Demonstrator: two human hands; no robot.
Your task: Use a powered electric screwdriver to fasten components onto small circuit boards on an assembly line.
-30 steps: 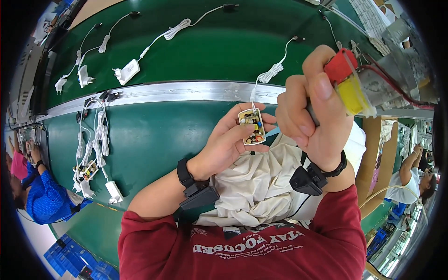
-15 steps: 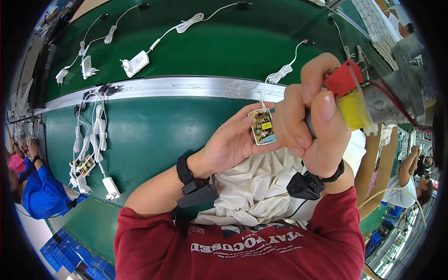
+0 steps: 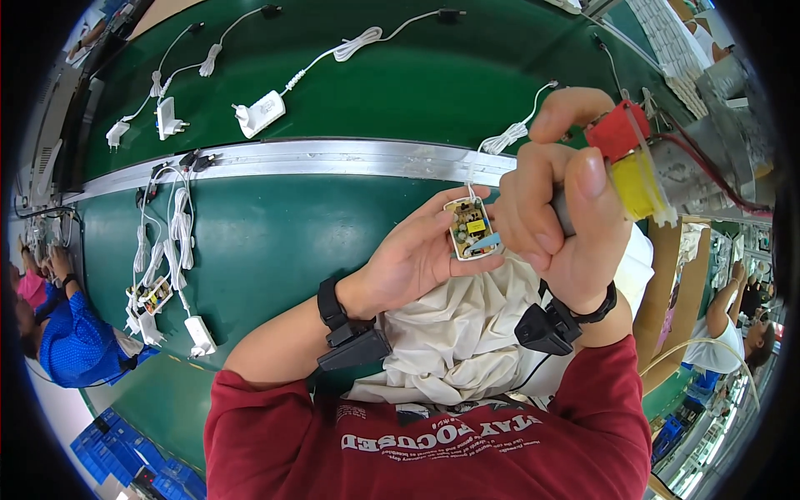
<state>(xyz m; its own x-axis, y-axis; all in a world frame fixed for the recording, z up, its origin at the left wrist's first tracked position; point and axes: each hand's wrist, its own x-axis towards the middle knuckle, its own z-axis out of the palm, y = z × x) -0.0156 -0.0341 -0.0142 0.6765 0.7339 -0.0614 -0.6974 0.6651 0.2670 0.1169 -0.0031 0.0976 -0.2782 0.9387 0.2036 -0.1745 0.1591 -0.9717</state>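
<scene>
My left hand (image 3: pixel 408 250) grips a small white adapter case (image 3: pixel 457 240) by its edges. The case is uncovered, so its circuit board (image 3: pixel 467 213) with a yellow transformer shows. A white cable (image 3: pixel 471 177) leaves its far end. In my right hand (image 3: pixel 567 192), a hand-held tool (image 3: pixel 692 175) is raised over the bench, its grey cylindrical body carrying a red block and a yellow band. My curled fingers close around its front part, the index finger raised near the red block. A light blue tapered tip (image 3: pixel 484 242) reaches over the board's near end; its join to the tool is hidden.
White plug adapters with coiled cables (image 3: pixel 260 114) lie on the green surface beyond a metal rail (image 3: pixel 333 158). A bundle of adapters and cables (image 3: pixel 171 242) is at left. White cloth (image 3: pixel 450 342) covers my lap. A co-worker in blue (image 3: pixel 75 337) sits far left. Cardboard (image 3: pixel 671 292) stands at right.
The light blue tip has shifted slightly right and away from me over the board. My right index finger has lifted and straightened somewhat. The left hand stays nearly still. Adapters beyond the rail have moved slightly right.
</scene>
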